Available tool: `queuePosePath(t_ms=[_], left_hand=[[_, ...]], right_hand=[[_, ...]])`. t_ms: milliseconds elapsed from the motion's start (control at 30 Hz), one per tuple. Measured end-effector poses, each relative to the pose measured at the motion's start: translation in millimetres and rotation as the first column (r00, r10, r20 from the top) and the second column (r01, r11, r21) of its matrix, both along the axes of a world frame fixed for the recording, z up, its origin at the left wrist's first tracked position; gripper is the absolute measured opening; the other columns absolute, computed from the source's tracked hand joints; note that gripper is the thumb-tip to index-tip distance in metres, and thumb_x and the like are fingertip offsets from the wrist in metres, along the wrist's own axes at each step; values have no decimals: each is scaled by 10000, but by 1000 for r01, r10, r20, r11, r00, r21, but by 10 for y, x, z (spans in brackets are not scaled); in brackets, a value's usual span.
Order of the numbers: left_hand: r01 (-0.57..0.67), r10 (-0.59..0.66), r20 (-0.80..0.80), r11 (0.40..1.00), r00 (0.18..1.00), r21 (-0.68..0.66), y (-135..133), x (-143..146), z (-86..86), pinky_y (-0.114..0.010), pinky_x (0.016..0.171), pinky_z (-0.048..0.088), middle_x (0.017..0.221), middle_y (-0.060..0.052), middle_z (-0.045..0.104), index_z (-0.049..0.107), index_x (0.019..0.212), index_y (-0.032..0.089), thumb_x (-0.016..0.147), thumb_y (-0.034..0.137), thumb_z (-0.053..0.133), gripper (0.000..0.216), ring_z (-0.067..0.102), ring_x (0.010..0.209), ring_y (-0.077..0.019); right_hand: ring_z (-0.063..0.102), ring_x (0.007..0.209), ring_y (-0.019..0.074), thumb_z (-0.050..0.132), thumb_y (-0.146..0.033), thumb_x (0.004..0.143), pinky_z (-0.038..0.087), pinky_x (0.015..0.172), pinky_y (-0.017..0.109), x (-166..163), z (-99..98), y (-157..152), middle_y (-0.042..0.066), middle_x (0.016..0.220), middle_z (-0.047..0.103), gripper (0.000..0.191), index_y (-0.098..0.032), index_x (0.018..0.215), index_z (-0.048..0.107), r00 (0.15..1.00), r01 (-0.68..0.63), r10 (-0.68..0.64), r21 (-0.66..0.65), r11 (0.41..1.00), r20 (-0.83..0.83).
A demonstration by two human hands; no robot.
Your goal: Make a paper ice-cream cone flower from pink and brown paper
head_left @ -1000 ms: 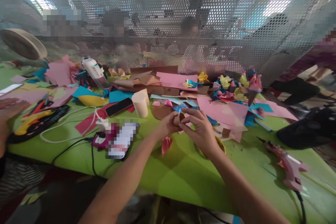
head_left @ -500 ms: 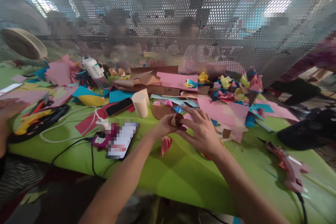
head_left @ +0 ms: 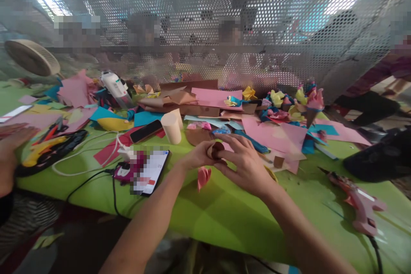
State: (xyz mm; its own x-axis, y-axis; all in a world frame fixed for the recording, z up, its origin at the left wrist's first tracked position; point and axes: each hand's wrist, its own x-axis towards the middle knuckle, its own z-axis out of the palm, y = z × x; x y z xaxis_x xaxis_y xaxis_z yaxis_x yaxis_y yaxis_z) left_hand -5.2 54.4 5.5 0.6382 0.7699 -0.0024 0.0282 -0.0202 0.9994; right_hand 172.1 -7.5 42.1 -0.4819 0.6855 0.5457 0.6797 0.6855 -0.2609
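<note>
My left hand [head_left: 203,155] is closed around a small piece of rolled brown paper [head_left: 218,147], whose hollow end faces right. At that end, my right hand [head_left: 244,162] has its thumb and fingertips on the rim, with some fingers partly spread. Whether the roll narrows to a cone is hidden by my left hand. Just below the hands, a folded pink-red paper piece [head_left: 204,178] lies on the green table [head_left: 231,222]. A brown paper disc [head_left: 196,137] sits behind my left hand, and blue-handled scissors [head_left: 255,143] lie partly behind my right.
A cream paper tube [head_left: 171,128] stands beside a dark phone [head_left: 146,131]. A lit phone [head_left: 153,173] lies near a corded purple adapter [head_left: 126,172]. The pink glue gun [head_left: 359,205] is at right. Another person's hand [head_left: 11,145] rests at left.
The right hand's fingers have shifted slightly around the rim of the brown paper roll, which shows its opening a little more. The camera view has moved slightly.
</note>
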Motion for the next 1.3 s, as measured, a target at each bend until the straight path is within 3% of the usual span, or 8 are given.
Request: queuePosePath(t_ms=[133,367,600,833,1033,1133,1233,1300], left_hand=[[-30,33,-65,999,997,33,-14,13,10,-247,661,429,717,21,593,605,735,131,543,273,860,350,529,706,-123],[2,4,53,994,999,-111,-41,30,14,-243,620,477,642,41,548,564,714,143,548,308,883,396,541,648,-111],[-63,67,64,996,996,-58,-50,35,1,-256,684,495,759,18,609,606,800,146,574,283,862,369,581,732,-125],[-35,35,15,999,999,-30,3,13,15,-282,693,476,699,24,570,572,767,152,582,362,868,408,577,729,-145],[-54,67,-103,990,992,129,25,11,-31,-257,675,449,701,42,548,575,741,153,598,268,806,295,515,696,-125],[-105,147,-210,974,967,199,37,27,-25,-278,723,471,764,20,600,609,833,158,619,255,784,293,560,751,-161],[-173,305,-392,926,868,336,51,23,-36,-327,792,483,898,-26,663,610,1016,175,636,212,772,415,622,860,-232],[-156,371,-506,896,779,417,55,7,-62,-356,806,483,957,-64,679,588,1094,182,692,217,744,433,643,907,-276]], right_hand=[[512,1245,331,594,-307,922,445,976,541,-60,-13,-39,93,1430,565,185,-260,1043,726,997,15,-16,19,1000,77],[536,1212,322,604,-354,919,456,960,519,-17,-16,-12,90,1445,547,195,-262,1053,712,1000,9,-9,-1,1000,-9],[509,1254,331,603,-344,915,438,993,539,-48,-61,7,97,1432,560,230,-247,1100,698,1000,4,-4,-18,1000,20],[520,1239,336,608,-311,910,461,971,536,33,-22,28,102,1463,519,198,-261,1071,710,999,38,-38,-20,999,0],[514,1250,344,616,-261,892,438,989,574,-10,-106,44,110,1418,571,145,-247,1001,711,997,37,-37,5,999,66],[540,1214,341,618,-262,890,456,962,558,7,-207,119,110,1391,593,128,-242,975,712,998,50,-49,-21,999,43],[593,1123,326,632,-267,887,497,896,507,61,-339,235,114,1309,645,121,-230,954,725,996,92,-90,-75,993,25],[614,1084,314,650,-245,870,507,872,481,101,-424,310,113,1242,679,140,-235,981,735,992,129,-127,-106,986,26]])
